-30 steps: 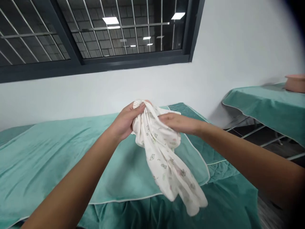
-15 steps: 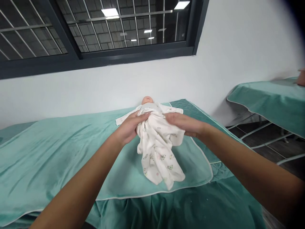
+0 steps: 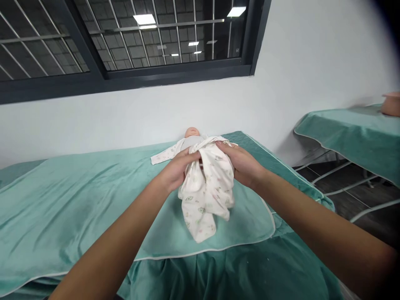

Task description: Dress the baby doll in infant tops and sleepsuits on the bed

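Between my hands hangs a piece of white baby clothing [image 3: 208,187] with small animal prints, bunched at its upper edge; its lower part drapes over the green sheet. My left hand [image 3: 179,168] pinches its left side, thumb on top. On its right side my right hand [image 3: 242,162] is closed round the cloth, with the fingers partly hidden. Just beyond lies a baby doll [image 3: 191,132] on its back, the head toward the wall. A white printed sleeve [image 3: 167,153] stretches out to the left of the doll. The doll's lower body is hidden behind the cloth.
Green sheets [image 3: 78,200] cover the bed, with a white-edged green pad [image 3: 250,225] under the cloth. A white wall [image 3: 125,121] and a barred window [image 3: 162,46] stand behind. At right is another green-covered bed [image 3: 350,129] with a pinkish object [image 3: 391,104] on it.
My right hand has gone from a blurred, flatter pose to gripping the cloth's right edge. The cloth is gathered more tightly and lifted, and its hanging end has shifted left.
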{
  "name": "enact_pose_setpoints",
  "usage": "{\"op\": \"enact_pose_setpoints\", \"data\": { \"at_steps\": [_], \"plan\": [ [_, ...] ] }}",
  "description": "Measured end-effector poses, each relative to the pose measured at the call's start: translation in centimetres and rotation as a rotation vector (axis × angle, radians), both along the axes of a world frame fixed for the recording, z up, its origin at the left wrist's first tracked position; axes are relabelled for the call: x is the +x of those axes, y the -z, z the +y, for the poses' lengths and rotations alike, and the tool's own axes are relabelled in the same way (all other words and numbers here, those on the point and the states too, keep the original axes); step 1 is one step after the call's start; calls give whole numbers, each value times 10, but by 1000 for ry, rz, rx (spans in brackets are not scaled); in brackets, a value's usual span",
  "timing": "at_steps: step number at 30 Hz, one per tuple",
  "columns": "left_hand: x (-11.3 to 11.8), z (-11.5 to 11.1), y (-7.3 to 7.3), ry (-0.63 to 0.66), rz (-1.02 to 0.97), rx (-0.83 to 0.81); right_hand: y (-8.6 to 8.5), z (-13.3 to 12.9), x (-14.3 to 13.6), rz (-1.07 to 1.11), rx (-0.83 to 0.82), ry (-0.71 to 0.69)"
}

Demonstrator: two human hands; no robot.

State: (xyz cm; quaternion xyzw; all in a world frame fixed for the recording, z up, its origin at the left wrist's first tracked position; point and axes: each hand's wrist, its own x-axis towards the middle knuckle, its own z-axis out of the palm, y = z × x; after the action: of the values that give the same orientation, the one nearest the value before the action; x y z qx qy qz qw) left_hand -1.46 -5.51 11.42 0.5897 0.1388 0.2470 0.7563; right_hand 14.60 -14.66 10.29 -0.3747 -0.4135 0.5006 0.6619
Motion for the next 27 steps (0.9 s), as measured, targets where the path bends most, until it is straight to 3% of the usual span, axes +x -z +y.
{"op": "enact_pose_setpoints", "data": {
  "at_steps": [4,8,14,17,21,24,27],
  "plan": [
    [5,6,4,-96,-102,-121,7,-6,-5,-82,-45,-179],
    [3,4,10,14,7,-247,11,-12,1,-293,-175,-423],
    [-17,-5,31,97,144,-185,7,-1,9,-140,8,-49],
    [-27,-8,35,130,177,-113,5,5,9,-67,31,-77],
    [-28,-4,27,25,50,-116,13,8,2,55,6,-105],
    [-23,3,24,-43,-4,-151,26,3,-3,5,-103,-180],
    [-18,8,33,-101,70,-127,41,-7,-8,-85,-192,-244]
  ]
}}
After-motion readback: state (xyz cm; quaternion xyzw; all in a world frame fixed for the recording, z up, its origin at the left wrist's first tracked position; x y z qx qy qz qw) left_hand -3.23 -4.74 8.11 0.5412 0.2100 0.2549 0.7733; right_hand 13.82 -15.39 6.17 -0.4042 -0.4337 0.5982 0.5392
